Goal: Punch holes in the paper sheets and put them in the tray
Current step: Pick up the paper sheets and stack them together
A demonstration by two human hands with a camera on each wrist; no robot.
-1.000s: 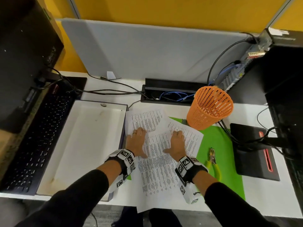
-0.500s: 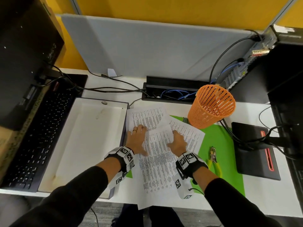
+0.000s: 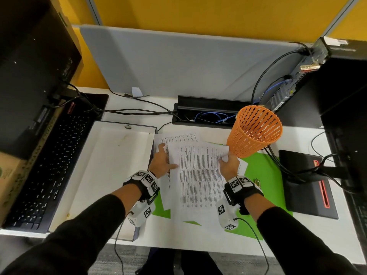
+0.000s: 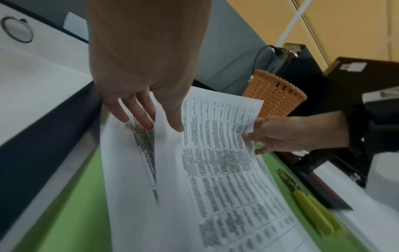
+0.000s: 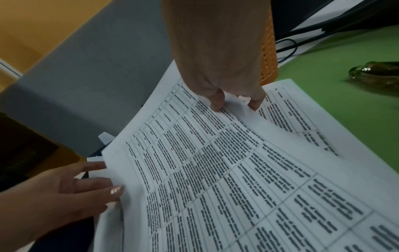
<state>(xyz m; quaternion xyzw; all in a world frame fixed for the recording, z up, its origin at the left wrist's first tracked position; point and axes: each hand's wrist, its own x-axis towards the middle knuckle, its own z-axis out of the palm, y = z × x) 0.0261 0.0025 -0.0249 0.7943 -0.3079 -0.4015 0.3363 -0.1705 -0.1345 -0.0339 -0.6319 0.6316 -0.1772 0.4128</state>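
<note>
Plainly the sheets were being gathered, not yet punched. At the left of the head view the tray [image 3: 111, 167] lay bare of paper beside a keyboard [image 3: 49, 165]. Just right of it, the left hand [image 3: 161, 159] lay with straight, spread fingers flat on the left margin of the paper sheets [image 3: 198, 175], gripping nothing. The sheets sat fanned across a green mat [image 3: 264, 171] in the middle of the frame, edges out of line. Further right, the right hand [image 3: 228, 165] pinched the right edge of the top sheet between thumb and fingers, lifting it slightly, close by an orange basket [image 3: 254, 133].

To my eye, the job needed the pages squared first: the flat hand should pin the lower sheets while the other slid the top one level, since uneven edges would give uneven holes.

The hole punch [image 3: 257, 182] was mostly hidden behind the right wrist; only the left wrist view showed its yellow handles, blurred. How many sheets lay in the pile I could not tell, and the print was unreadable.
</note>
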